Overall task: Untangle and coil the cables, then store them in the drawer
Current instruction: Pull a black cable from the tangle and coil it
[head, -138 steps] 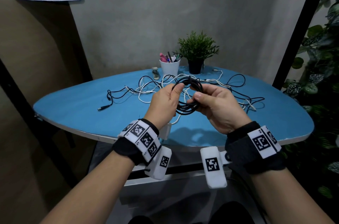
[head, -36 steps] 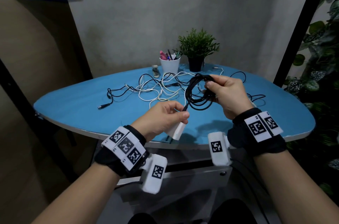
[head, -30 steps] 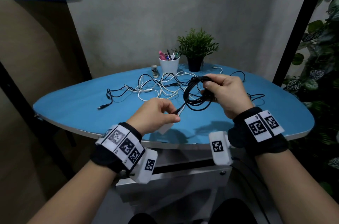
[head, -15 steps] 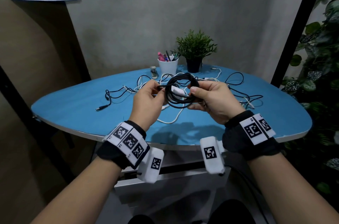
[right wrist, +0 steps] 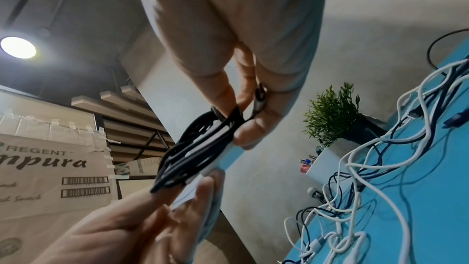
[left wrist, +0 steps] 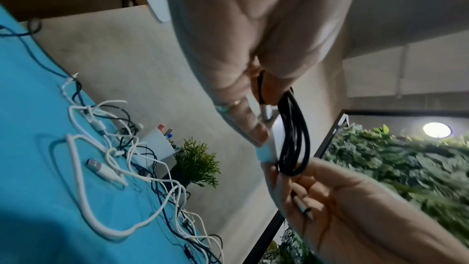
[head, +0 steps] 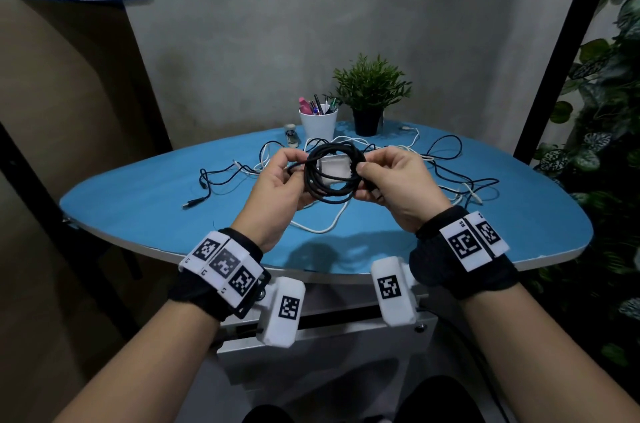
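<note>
1. Blue desk (head: 138, 211) against a grey wall; loose black and white cables (head: 446, 177) lie tangled across its far half.
2. Left hand (head: 277, 187) pinches the left side of the coiled black cable (head: 332, 173).
3. Coiled black cable, held above the desk between both hands.
4. Right hand (head: 394, 183) grips the coil's right side.
5. White pen cup (head: 318, 126) and potted plant (head: 370, 90) at the rear.

black cable coil (head: 332, 173) between left hand (head: 277, 190) and right hand (head: 398, 187)
</note>
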Tool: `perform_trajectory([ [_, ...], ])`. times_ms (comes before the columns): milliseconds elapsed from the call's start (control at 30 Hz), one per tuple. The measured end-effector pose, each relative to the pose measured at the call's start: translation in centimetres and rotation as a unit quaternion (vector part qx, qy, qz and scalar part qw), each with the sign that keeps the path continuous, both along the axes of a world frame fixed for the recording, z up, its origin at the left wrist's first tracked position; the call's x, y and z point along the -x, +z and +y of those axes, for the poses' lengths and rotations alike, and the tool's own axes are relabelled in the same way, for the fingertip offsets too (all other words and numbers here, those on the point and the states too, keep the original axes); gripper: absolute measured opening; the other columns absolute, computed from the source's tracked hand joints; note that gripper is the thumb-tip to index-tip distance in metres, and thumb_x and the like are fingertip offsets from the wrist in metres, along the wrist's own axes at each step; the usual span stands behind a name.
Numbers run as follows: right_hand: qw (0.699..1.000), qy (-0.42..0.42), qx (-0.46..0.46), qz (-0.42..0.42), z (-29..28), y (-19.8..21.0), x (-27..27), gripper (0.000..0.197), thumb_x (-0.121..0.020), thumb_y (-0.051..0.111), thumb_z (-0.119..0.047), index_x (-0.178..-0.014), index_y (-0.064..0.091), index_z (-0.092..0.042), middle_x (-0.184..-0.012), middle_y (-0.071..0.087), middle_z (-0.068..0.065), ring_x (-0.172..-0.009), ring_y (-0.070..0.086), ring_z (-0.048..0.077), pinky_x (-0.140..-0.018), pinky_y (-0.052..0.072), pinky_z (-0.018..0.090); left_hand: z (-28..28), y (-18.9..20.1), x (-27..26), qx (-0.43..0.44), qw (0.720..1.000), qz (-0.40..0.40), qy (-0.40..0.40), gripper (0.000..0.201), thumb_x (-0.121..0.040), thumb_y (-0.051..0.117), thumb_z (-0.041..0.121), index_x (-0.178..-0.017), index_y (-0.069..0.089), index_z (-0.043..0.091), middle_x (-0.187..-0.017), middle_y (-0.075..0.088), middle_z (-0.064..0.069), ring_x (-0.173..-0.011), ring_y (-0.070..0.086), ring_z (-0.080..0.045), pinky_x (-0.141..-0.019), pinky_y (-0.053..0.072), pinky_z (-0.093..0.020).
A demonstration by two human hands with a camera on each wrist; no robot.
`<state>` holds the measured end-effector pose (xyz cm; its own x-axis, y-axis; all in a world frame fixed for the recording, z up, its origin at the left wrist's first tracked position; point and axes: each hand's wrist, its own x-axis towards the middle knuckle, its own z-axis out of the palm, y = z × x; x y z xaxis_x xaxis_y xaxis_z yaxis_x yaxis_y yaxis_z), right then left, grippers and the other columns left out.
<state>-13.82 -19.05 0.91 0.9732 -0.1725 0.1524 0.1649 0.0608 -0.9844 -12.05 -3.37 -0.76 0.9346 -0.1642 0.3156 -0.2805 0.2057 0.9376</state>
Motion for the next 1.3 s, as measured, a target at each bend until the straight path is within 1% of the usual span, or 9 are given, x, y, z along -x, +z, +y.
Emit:
perform_trajectory([
  [167,0.999,-0.037,-0.005,-0.011,-0.1,-0.2,-0.3,0.018,-0.09,0.052,0.004,-0.077,0.053,-0.008,-0.065,0.056,0.008,-0.048,0.055,0.011,-0.051,0.053,0.02,0.9,0.4,0.2,0.083,0.988,0.063,-0.114,0.021,-0.09,0.044,-0.005,-0.098,0.055,0.011,-0.092,0.066,-0.004,-0.081,0.065,-0.011,-0.077,0.056,-0.022],
  [333,0.999,-0.028,0.008,-0.03,0.4,-0.3,-0.4,0.016,-0.088,0.055,0.004,-0.078,0.055,-0.008,-0.068,0.058,0.009,-0.052,0.056,0.012,-0.054,0.055,0.021,-0.4,0.3,0.6,0.073,0.996,0.048,-0.026,0.008,-0.089,0.059,0.011,-0.094,0.053,0.013,-0.089,0.068,-0.008,-0.079,0.065,-0.016,-0.076,0.056,-0.025],
  [433,0.999,-0.015,0.014,-0.037,0.7,-0.5,-0.5,0.012,-0.084,0.065,-0.001,-0.082,0.057,-0.009,-0.071,0.059,0.009,-0.056,0.058,0.013,-0.058,0.055,0.023,-1.0,0.0,0.5,0.035,0.998,0.016,0.043,0.018,-0.087,0.061,0.006,-0.094,0.05,0.017,-0.083,0.064,-0.006,-0.067,0.062,-0.012,-0.057,0.05,-0.018],
  [533,0.998,-0.027,0.037,-0.039,0.7,-0.8,-0.6,0.013,-0.083,0.067,-0.005,-0.081,0.056,-0.012,-0.072,0.06,0.009,-0.058,0.058,0.017,-0.058,0.055,0.027,-1.2,-0.4,0.2,-0.025,0.997,-0.013,0.069,0.024,-0.086,0.063,0.008,-0.097,0.048,0.024,-0.085,0.064,-0.006,-0.072,0.061,-0.016,-0.064,0.051,-0.025],
  [600,0.997,-0.039,0.053,-0.036,0.7,-0.9,-0.5,0.014,-0.085,0.064,-0.006,-0.078,0.055,-0.014,-0.073,0.06,0.011,-0.056,0.056,0.018,-0.059,0.054,0.032,-1.3,-0.5,0.3,-0.05,0.996,-0.036,0.063,0.024,-0.087,0.063,0.011,-0.098,0.048,0.026,-0.09,0.063,-0.007,-0.078,0.061,-0.019,-0.07,0.052,-0.032],
  [767,0.998,-0.028,0.055,-0.014,0.5,-0.6,-0.4,0.011,-0.088,0.058,-0.009,-0.08,0.06,-0.014,-0.077,0.062,0.011,-0.051,0.058,0.016,-0.053,0.055,0.027,-0.9,-0.4,0.4,-0.105,0.993,-0.047,0.013,0.004,-0.095,0.05,0.023,-0.093,0.048,0.025,-0.097,0.059,-0.003,-0.084,0.058,-0.013,-0.068,0.049,-0.025],
  [1067,0.991,0.033,0.122,0.052,0.3,0.0,-0.5,0.008,-0.091,0.06,-0.017,-0.086,0.066,-0.018,-0.075,0.061,0.0,-0.066,0.052,0.013,-0.055,0.045,0.026,1.4,-1.7,0.1,-0.189,0.981,-0.037,-0.006,0.014,-0.098,0.041,0.03,-0.094,0.053,0.025,-0.088,0.065,0.003,-0.083,0.063,-0.01,-0.067,0.047,-0.024],
  [1200,0.993,0.079,0.045,0.082,1.5,-0.2,-0.8,0.016,-0.093,0.054,-0.008,-0.079,0.061,-0.008,-0.071,0.06,0.009,-0.056,0.055,0.015,-0.044,0.046,0.018,2.7,-1.6,0.4,-0.113,0.993,0.009,-0.015,0.023,-0.099,0.039,0.026,-0.084,0.051,0.013,-0.077,0.056,-0.003,-0.063,0.056,-0.009,-0.06,0.047,-0.018],
  [1300,0.989,0.107,-0.028,0.094,2.6,-0.2,-1.0,0.016,-0.094,0.05,-0.002,-0.08,0.058,-0.002,-0.071,0.059,0.013,-0.047,0.058,0.011,-0.044,0.05,0.017,3.9,-1.9,0.5,-0.105,0.994,0.039,-0.005,0.025,-0.099,0.04,0.025,-0.083,0.054,0.012,-0.081,0.058,-0.006,-0.07,0.055,-0.012,-0.06,0.048,-0.016],
])
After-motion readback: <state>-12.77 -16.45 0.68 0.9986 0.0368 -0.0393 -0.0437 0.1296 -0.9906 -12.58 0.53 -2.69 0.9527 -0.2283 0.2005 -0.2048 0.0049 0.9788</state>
